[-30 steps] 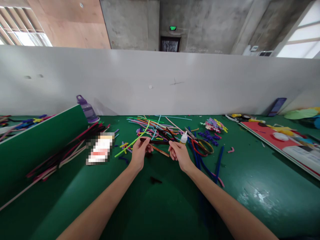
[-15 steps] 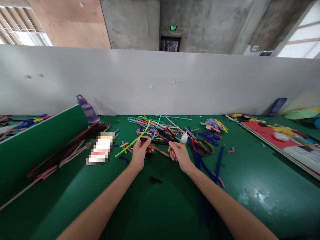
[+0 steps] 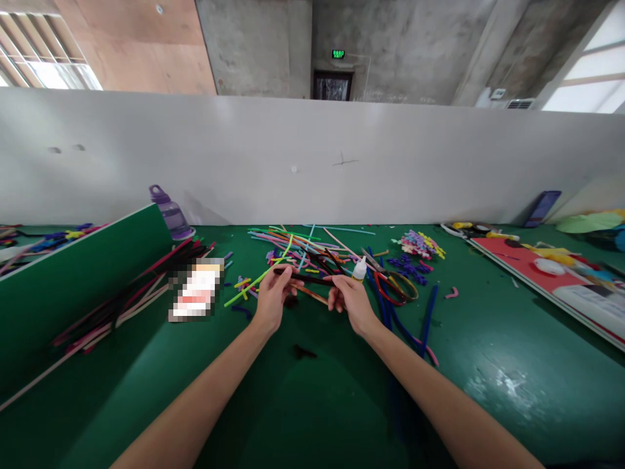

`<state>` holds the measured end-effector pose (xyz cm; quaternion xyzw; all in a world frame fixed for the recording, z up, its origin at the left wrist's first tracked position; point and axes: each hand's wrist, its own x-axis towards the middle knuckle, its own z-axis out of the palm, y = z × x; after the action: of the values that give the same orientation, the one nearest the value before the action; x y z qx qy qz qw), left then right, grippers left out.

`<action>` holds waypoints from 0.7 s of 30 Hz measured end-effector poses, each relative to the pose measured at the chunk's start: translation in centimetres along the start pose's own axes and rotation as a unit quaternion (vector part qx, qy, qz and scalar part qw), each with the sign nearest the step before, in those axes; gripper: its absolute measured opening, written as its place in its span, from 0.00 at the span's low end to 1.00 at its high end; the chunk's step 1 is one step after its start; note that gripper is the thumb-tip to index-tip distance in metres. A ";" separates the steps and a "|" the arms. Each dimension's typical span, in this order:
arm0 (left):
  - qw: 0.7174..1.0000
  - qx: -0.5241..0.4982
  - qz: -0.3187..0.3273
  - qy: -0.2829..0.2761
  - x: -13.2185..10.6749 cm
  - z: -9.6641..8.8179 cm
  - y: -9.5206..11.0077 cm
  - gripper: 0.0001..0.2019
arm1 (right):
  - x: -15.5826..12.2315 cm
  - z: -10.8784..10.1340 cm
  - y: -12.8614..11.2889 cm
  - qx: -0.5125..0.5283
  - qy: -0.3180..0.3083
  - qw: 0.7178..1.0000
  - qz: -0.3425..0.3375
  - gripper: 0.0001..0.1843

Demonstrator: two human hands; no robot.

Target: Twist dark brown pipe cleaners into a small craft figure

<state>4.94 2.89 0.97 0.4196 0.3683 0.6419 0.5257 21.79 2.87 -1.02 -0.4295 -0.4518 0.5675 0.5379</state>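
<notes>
A dark pipe cleaner [image 3: 315,279] stretches nearly level between my two hands. My left hand [image 3: 273,294] is closed on its left end, thumb on top. My right hand [image 3: 350,299] pinches its other end, fingers curled under. Below it an orange-brown pipe cleaner [image 3: 312,295] slants between the hands; whether a hand touches it I cannot tell. A small dark twisted piece [image 3: 303,352] lies on the green table [image 3: 322,404] nearer to me. Just behind my right hand stands a white-tipped glue bottle [image 3: 360,268], its lower part partly hidden.
Behind my hands lies a heap of colored pipe cleaners [image 3: 297,242]. Scissors with red handles [image 3: 388,290] and blue pipe cleaners [image 3: 428,319] are at right, near small pastel flower-like pieces [image 3: 420,244]. A purple bottle [image 3: 170,215] stands at left by a green board [image 3: 88,273].
The dark pipe cleaner, which looked looped at my left hand, now appears straighter and slightly higher between my hands. Both hands have barely shifted.
</notes>
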 end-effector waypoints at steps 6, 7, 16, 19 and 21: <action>1.000 -0.021 -0.005 0.015 0.2 -0.1 -0.3 0.11 | -0.1 0.1 -0.2 0.004 -0.014 1.000 -0.003 0.16; 1.000 -0.024 -0.006 0.017 0.2 -0.1 -0.3 0.11 | -0.1 0.1 -0.2 0.003 -0.015 1.000 -0.004 0.15; 0.999 -0.035 -0.003 0.020 0.2 -0.3 -0.5 0.11 | -0.1 0.1 -0.1 -0.026 -0.017 0.999 -0.016 0.11; 0.999 -0.031 -0.006 0.016 0.2 -0.4 -0.7 0.11 | -0.2 0.3 -0.2 -0.043 -0.031 0.998 -0.021 0.11; 1.000 -0.024 -0.010 0.010 0.2 -0.4 -0.7 0.10 | -0.3 0.4 -0.3 -0.056 -0.045 0.997 -0.022 0.11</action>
<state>4.83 3.25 0.23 0.3963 0.3620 0.6497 0.5384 21.52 2.55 -0.67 -0.4230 -0.5161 0.5482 0.5042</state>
